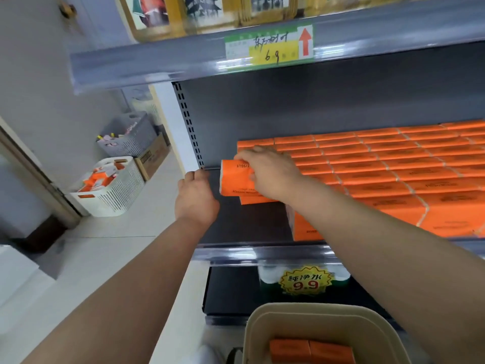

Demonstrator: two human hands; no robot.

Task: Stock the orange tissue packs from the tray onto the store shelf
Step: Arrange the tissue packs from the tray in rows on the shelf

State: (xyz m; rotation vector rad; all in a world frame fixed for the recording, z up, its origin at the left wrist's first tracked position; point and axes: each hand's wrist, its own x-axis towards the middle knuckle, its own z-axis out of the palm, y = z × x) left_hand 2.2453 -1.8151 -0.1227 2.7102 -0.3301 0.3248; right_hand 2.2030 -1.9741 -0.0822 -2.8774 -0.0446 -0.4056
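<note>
At centre frame the left hand (196, 199) is reaching into the shelf's (246, 222) bare left end, fingers curled, holding nothing I can see. Just right, the right hand (267, 170) is gripping an orange pack (235, 179) printed "TISSUE", adding to the near-full rows (380, 166). Tags read "6.9" and "9.9". At lower right, the tray (262, 334) is still holding packs.

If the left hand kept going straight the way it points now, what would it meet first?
The left hand points up and into the shelf's left end, fingers by the slotted upright. Going on, it would likely meet that upright or the back panel first; depth is unclear.
</note>
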